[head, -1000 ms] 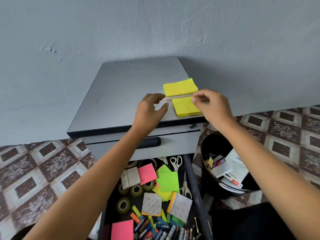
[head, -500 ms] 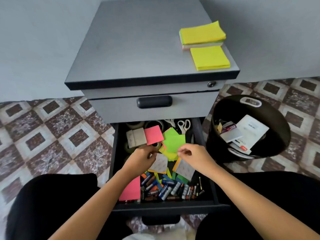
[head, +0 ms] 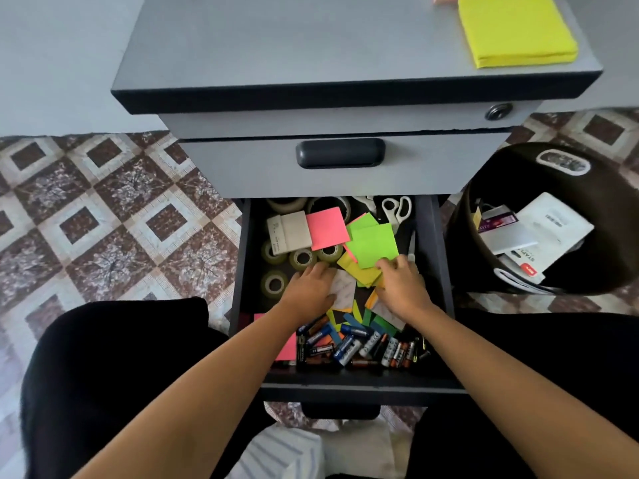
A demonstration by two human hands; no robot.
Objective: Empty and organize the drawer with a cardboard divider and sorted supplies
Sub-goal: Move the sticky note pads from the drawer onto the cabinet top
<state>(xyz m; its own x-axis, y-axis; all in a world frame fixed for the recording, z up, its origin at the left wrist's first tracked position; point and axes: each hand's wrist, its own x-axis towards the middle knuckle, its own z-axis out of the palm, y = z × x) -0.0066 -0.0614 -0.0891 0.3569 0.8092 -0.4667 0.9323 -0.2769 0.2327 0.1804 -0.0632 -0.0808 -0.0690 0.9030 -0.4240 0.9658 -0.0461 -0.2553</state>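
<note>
The bottom drawer (head: 345, 387) of the grey cabinet (head: 276, 46) stands pulled out, and both my hands are inside it. My left hand (head: 311, 288) lies flat on a white patterned pad (head: 345, 288), fingers toward the tape rolls (head: 302, 259). My right hand (head: 403, 285) curls its fingers round the near edge of a loose stack of green (head: 375, 243) and yellow sticky notes (head: 356, 271). A pink note (head: 328, 228), a white box (head: 288, 231), scissors (head: 397, 209) and several batteries (head: 345, 347) lie around them. No cardboard divider is in view.
A yellow sticky pad (head: 515, 29) lies on the cabinet top at the right. A black bin (head: 605, 236) holding white packaging stands right of the drawer. The upper drawer (head: 340, 153) is closed. My knees in black flank the drawer on the tiled floor.
Both hands came down from the yellow pads on the cabinet top into the open drawer. They now sit further back among the sticky notes, and the view has tilted down.
</note>
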